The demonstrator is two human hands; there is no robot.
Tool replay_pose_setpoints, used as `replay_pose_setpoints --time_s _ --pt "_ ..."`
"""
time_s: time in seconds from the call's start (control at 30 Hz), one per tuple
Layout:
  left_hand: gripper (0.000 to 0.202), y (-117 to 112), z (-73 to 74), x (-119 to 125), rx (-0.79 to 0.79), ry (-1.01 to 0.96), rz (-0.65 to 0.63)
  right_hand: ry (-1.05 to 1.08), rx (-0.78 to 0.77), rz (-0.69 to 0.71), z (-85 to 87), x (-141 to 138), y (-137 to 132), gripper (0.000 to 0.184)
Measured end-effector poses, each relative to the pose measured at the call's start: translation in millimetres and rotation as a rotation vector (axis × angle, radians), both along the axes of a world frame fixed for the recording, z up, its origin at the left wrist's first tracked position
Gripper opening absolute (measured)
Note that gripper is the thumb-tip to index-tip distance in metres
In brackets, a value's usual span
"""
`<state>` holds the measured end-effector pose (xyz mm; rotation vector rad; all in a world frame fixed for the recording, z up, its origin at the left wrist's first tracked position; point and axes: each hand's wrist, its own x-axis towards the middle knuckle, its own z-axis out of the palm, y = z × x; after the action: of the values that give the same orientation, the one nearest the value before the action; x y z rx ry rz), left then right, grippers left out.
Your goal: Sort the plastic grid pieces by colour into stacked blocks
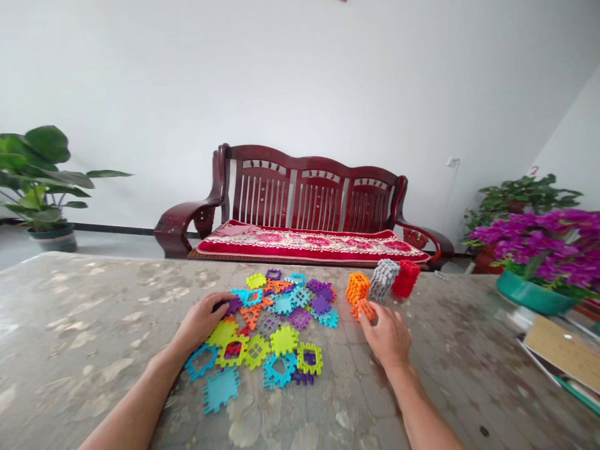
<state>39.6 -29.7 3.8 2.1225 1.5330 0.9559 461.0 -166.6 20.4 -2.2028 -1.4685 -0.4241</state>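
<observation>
I saw the right hand [388,335] pinching an orange tile [362,310] at its ten o'clock, and the left hand [205,316] half-curled, grip unclear, at nine o'clock on the pile [284,341].

On the white wall [574,140] at the right, just above the green plant [527,192], we see one small red mark [534,170]. Its shape resembles the number 2, but it is too small for us to read surely.
</observation>
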Motion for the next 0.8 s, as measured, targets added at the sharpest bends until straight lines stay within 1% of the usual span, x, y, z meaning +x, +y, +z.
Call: replay_pose_setpoints --time_s 0.3,0.37,0.57,0.7,0.8 --pt "0.039 0.7 -0.2 0.2 0.01 0.003 0.006 -0.006 -0.11 -0.012 2.8 -4.0 1.3 0.037" --pt "0.039 0.4 0.4 0.4 0.006 0.004 0.007 0.0 -0.123 -0.013 3.3 -4.4 0.8 0.04" --pt "0.038 -0.1 1.2 0.6 -0.007 0.0 -0.001 0.016 -0.162 -0.022 -0.3 -3.7 2.2 0.056" --pt "0.038 -0.2 0.4 0.4 0.001 -0.013 -0.001 0.006 -0.157 -0.013 -5.7 -1.0 5.4 0.055" --pt "0.038 -0.6 0.5 0.5 0.0 -0.012 0.002 -0.018 -0.159 -0.024 -5.6 -1.2 6.3 0.055"
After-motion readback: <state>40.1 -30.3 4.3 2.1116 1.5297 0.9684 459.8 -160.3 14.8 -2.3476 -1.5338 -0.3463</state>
